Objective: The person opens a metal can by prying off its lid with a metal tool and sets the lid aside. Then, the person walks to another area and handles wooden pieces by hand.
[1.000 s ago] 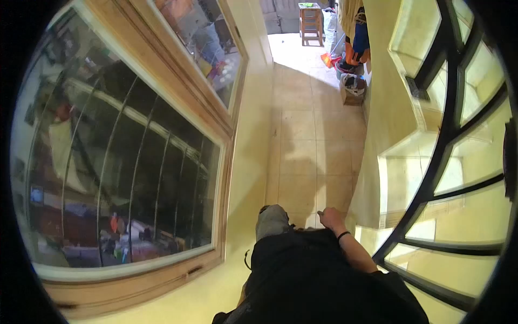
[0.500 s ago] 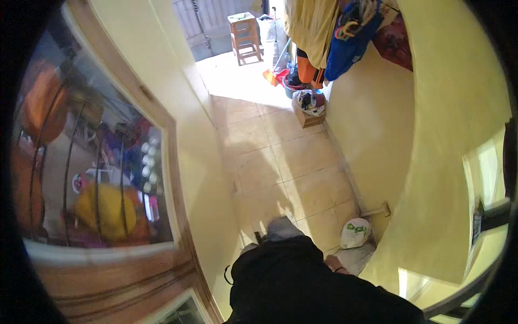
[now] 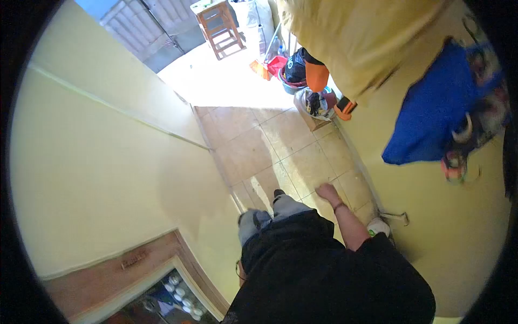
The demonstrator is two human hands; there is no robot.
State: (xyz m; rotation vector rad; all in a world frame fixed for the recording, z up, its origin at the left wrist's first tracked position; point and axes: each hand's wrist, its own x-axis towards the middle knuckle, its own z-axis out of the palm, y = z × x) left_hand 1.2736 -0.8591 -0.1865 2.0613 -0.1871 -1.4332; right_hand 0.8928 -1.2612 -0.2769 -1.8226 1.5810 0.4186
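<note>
My right hand (image 3: 326,191) swings out in front of my body above the floor tiles, its fingers curled in and nothing seen in them. A dark band circles that wrist. At the left edge of my black shirt (image 3: 318,270), only a narrow strip of skin of my left hand or arm (image 3: 242,274) shows, beside a thin dark loop (image 3: 237,265). Its fingers are hidden by the shirt. Below the shirt are my grey trousers (image 3: 288,207) and one dark shoe tip. A white bag (image 3: 377,227) lies by the right wall, partly covered by my arm.
Yellow walls flank the tiled floor (image 3: 234,132). A box with a lined bag (image 3: 315,105), a dustpan (image 3: 278,65) and a wooden stool (image 3: 218,27) stand ahead. Yellow cloth (image 3: 356,38) and a blue bag (image 3: 431,108) hang on the right. A wood-framed window (image 3: 183,254) is lower left.
My view has moved forward along the passage; the window has slid down and back, the hanging things look nearer. My right hand has swung forward, away from beside the white bag.
</note>
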